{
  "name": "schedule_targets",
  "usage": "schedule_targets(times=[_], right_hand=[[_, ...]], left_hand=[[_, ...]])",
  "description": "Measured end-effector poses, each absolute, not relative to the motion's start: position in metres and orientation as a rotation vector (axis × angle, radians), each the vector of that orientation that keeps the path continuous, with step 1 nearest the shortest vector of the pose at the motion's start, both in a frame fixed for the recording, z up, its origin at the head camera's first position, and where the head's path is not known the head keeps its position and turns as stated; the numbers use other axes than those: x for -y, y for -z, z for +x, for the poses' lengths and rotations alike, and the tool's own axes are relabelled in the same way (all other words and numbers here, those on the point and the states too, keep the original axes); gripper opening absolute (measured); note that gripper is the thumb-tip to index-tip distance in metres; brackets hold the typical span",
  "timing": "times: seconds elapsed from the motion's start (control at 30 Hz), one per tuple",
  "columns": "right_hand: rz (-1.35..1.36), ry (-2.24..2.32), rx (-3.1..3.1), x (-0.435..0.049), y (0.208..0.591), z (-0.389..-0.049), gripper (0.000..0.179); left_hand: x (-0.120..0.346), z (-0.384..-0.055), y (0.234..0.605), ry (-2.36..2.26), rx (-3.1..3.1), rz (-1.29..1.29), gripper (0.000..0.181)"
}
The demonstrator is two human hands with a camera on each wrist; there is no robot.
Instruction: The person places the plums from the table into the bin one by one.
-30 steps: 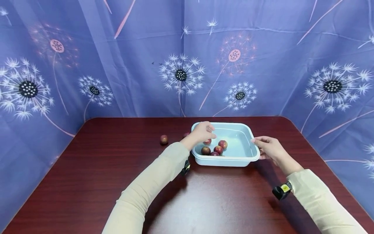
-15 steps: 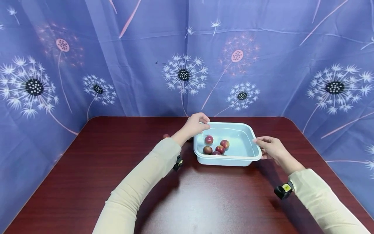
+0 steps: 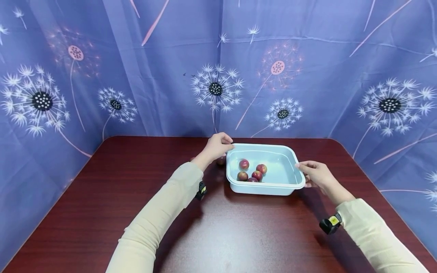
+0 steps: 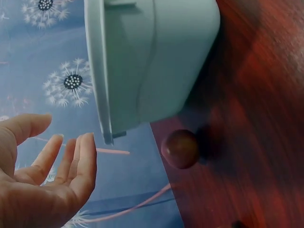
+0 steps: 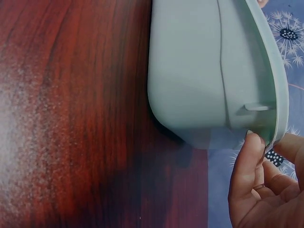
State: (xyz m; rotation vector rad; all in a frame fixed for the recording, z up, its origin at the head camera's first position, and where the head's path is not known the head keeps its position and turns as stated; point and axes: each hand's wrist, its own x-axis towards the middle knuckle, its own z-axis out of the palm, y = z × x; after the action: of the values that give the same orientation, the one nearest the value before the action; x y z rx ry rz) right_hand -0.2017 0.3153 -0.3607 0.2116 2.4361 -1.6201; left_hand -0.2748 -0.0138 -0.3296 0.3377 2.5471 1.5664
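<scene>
A pale blue plastic basin (image 3: 278,167) stands on the table, with several reddish plums (image 3: 244,164) in its left half. My right hand (image 3: 317,175) pinches the basin's right rim between thumb and fingers, as the right wrist view confirms. My left hand (image 3: 216,147) hovers at the far left corner of the basin, holding nothing. In the left wrist view its fingers are loosely bent and apart from the rim. A dark plum (image 4: 180,148) sits on the table just outside the basin, below that hand. Behind the left wrist, another plum (image 3: 192,159) is mostly hidden.
The dark red wooden table (image 3: 239,235) extends in front of the basin and to its left. A blue curtain (image 3: 164,76) with dandelion prints hangs along the back and sides. Each wrist wears a black camera (image 3: 330,224).
My left hand has moved left, from over the inside of the basin to beyond its left rim. The plum at the upper left now lies uncovered inside. My right hand keeps its grip.
</scene>
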Motion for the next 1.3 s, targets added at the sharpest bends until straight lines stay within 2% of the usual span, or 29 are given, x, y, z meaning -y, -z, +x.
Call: schedule_targets(times=[0.47,0.67,0.83,1.07,1.3], right_hand=[[0.225,1.619,-2.467,-0.317,0.361,-0.201,0.052],[0.220,1.674,-2.410,-0.318,0.362,-0.203,0.051],[0.230,1.700,-2.361,-0.318,0.363,-0.204,0.046],[0.234,1.697,-2.383,-0.319,0.363,-0.203,0.048],[0.240,1.719,-2.357,-0.318,0.363,-0.204,0.046]], left_hand=[[0.023,-0.278,0.345,-1.498,-2.661,0.137,0.028],[0.026,-0.278,0.360,-1.422,-2.780,0.072,0.024],[0.026,-0.278,0.371,-1.393,-2.781,0.017,0.027],[0.023,-0.282,0.379,-1.391,-2.700,-0.030,0.035],[0.022,-0.287,0.389,-1.311,-2.688,-0.030,0.034]])
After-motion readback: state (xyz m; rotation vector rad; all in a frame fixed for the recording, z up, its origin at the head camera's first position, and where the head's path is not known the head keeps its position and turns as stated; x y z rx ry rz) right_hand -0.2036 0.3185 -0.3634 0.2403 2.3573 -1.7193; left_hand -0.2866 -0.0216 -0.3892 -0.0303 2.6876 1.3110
